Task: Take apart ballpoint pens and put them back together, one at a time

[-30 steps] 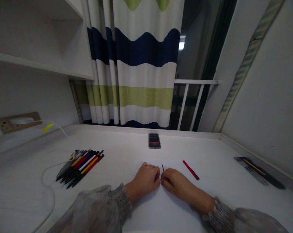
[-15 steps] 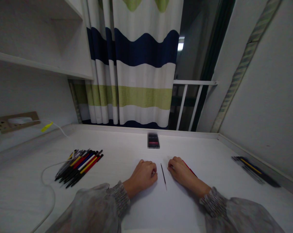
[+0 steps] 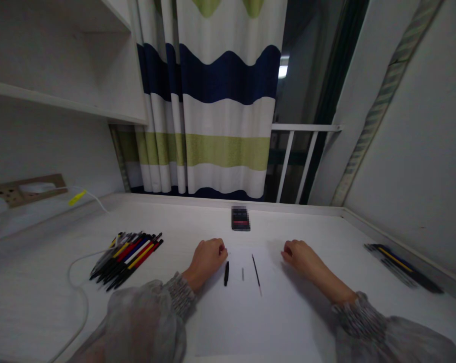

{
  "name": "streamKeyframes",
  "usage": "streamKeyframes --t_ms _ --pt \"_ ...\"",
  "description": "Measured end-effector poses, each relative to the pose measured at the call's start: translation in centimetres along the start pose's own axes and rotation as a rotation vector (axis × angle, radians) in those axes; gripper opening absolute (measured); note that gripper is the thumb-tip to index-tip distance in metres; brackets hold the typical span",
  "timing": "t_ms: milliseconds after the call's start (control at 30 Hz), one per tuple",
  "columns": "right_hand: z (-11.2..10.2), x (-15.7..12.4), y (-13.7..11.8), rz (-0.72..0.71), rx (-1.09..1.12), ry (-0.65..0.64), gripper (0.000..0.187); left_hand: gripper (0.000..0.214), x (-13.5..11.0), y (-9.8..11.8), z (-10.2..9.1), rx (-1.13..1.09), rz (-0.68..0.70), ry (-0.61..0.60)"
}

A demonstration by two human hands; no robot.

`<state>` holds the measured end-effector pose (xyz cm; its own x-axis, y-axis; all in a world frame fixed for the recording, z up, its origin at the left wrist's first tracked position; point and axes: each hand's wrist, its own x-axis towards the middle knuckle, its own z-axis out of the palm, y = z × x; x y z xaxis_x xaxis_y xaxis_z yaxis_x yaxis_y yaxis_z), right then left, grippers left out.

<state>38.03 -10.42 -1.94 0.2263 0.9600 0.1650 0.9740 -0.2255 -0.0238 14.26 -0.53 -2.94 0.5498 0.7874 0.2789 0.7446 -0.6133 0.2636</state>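
My left hand (image 3: 208, 258) rests on a white sheet of paper (image 3: 250, 327), its fingers curled; whether anything is inside them is hidden. Just below its fingertips lies a short black pen part (image 3: 226, 274). Beside that is a small grey spring (image 3: 243, 274), then a thin dark pen refill (image 3: 257, 274) with a pale end. Over on the right, my right hand (image 3: 301, 258) is closed with bent fingers, apart from the refill. What it holds or covers cannot be seen, and no red pen barrel shows now.
A pile of pens (image 3: 127, 259) lies on the white desk at left, with a white cable (image 3: 84, 297) running past. Thin dark and grey pieces (image 3: 403, 269) lie at far right. A small dark blurred object (image 3: 240, 218) sits at the back, before the curtain (image 3: 228, 121).
My left hand has drawn left, uncovering the black pen part and the spring. My right hand has shifted right, and the red barrel beside it is out of sight.
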Motion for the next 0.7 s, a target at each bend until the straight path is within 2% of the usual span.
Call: streamKeyframes --t_ms 133,267,700 --pt "-0.4 0.7 2.6 0.127 0.022 -0.086 0.027 0.019 0.1 -0.8 0.3 0.028 -0.032 -0.093" --pt "0.0 0.6 3.0 0.164 0.043 -0.201 0.024 0.015 0.1 -1.3 0.7 -0.010 -0.012 -0.120" --pt "-1.6 -0.5 1.6 0.037 0.088 -0.421 0.024 0.012 0.5 -1.6 1.4 -0.069 -0.019 -0.138"
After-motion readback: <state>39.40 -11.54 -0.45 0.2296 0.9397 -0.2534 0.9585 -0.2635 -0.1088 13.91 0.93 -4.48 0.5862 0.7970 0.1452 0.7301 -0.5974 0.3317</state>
